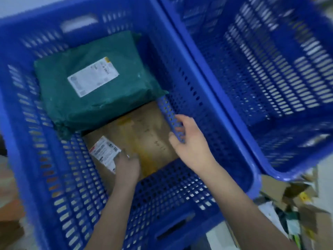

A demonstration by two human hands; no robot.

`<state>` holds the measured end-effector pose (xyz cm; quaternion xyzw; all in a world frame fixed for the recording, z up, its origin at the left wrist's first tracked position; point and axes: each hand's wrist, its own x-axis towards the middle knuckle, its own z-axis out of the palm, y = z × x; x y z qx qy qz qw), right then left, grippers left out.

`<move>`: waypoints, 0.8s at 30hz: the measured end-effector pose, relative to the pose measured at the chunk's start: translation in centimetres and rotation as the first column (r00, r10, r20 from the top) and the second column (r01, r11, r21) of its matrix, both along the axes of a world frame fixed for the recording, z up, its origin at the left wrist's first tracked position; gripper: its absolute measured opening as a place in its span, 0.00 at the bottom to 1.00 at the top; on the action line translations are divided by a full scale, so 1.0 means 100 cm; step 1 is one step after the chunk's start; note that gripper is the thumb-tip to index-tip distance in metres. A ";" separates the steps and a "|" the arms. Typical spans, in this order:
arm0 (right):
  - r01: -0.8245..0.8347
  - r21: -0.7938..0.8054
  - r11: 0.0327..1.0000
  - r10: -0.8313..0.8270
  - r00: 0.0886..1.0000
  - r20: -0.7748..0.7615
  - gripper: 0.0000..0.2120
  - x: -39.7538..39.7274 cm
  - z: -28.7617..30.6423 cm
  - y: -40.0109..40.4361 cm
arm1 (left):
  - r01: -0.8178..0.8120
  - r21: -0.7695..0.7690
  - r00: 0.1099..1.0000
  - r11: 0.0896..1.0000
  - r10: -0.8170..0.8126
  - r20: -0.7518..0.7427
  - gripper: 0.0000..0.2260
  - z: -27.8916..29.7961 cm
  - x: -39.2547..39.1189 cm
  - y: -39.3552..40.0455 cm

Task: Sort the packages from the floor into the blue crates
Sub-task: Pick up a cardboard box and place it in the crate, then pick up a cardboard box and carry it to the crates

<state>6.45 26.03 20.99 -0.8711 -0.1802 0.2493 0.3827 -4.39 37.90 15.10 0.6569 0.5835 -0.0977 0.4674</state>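
Two blue crates stand side by side. The left crate (pixel 21 123) holds a green plastic-wrapped package (pixel 111 98) with a white label at its far side. Nearer to me in it lies a brown cardboard box (pixel 144 134) with a white label on its near left corner. My left hand (pixel 128 165) grips that corner over the label. My right hand (pixel 189 139) holds the box's right edge, thumb on top and fingers curled round a blue perforated strip (pixel 167 112) running along that edge. The right crate (pixel 216 73) has nothing inside.
Torn cardboard and several loose packages (pixel 292 204) lie on the floor at the lower right, beside the crates. A brown shape on the floor (pixel 9 219) shows at the left edge. The picture is blurred by motion.
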 end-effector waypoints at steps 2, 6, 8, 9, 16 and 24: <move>0.120 0.293 0.948 -0.174 0.970 0.167 0.16 -0.004 0.048 -0.026 | 0.081 0.051 0.983 0.995 -0.089 0.161 0.22 0.041 0.026 -0.023; 0.246 0.483 0.840 -0.492 0.720 0.490 0.13 -0.003 0.100 -0.120 | 0.216 0.246 0.817 0.945 -0.313 0.484 0.19 0.116 0.069 -0.095; 0.427 0.501 0.753 -0.653 0.578 0.490 0.14 -0.003 0.097 -0.178 | 0.309 0.370 0.659 0.876 -0.477 0.582 0.18 0.145 0.083 -0.147; 0.541 0.493 0.681 -0.732 0.520 0.440 0.15 -0.004 0.090 -0.206 | 0.356 0.435 0.571 0.827 -0.561 0.599 0.19 0.155 0.086 -0.176; 0.961 -0.049 0.273 -0.962 0.274 0.008 0.13 -0.053 -0.031 -0.393 | 0.784 0.530 0.092 0.323 -0.905 0.416 0.17 0.106 0.073 -0.360; 0.899 -0.423 0.115 -0.928 -0.055 -0.369 0.23 -0.111 -0.121 -0.510 | 0.970 0.185 -0.161 -0.161 -0.987 -0.014 0.22 -0.046 0.097 -0.431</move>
